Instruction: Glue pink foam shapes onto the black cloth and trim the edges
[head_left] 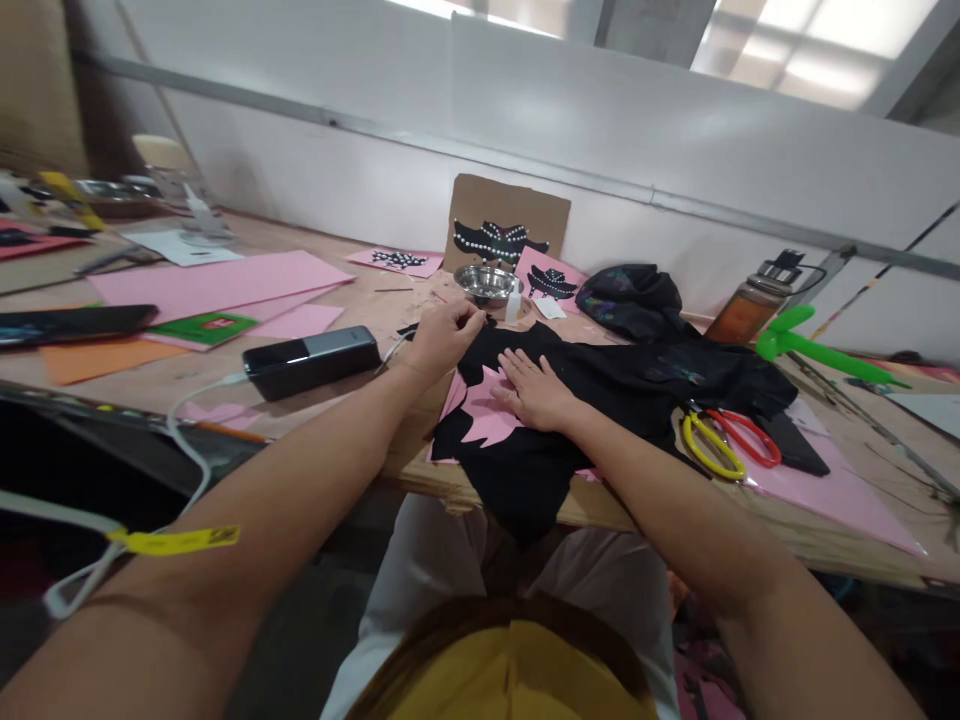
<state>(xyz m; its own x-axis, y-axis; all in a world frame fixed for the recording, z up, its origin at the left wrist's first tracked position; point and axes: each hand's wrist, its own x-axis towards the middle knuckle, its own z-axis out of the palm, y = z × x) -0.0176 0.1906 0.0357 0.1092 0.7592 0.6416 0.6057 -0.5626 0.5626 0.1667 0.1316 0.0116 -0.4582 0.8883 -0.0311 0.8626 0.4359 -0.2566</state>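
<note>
Black fabric (pixel 517 490) lies across the table front, one corner hanging over the edge. On it rests a pink jagged cutout (pixel 487 410). My right hand (pixel 536 390) lies flat, fingers stretched, across the cutout's right side and the fabric. My left hand (pixel 444 342) is closed in a pinch at the fabric's far left edge; what its fingertips hold, if anything, is too small to make out. Just beyond it are a shiny metal bowl (pixel 487 284) and a small white bottle (pixel 514 302). Black hat-shaped pieces with pearly beads (pixel 501 242) stand behind, against cardboard.
A black power bank (pixel 311 362) with a white cable sits left of my left arm. Pink sheets (pixel 225 285) cover the left side. On the right are yellow-and-red-handled scissors (pixel 712 447), an amber bottle (pixel 750 300), a green balloon shape (pixel 817 355) and bunched black cloth (pixel 634 300).
</note>
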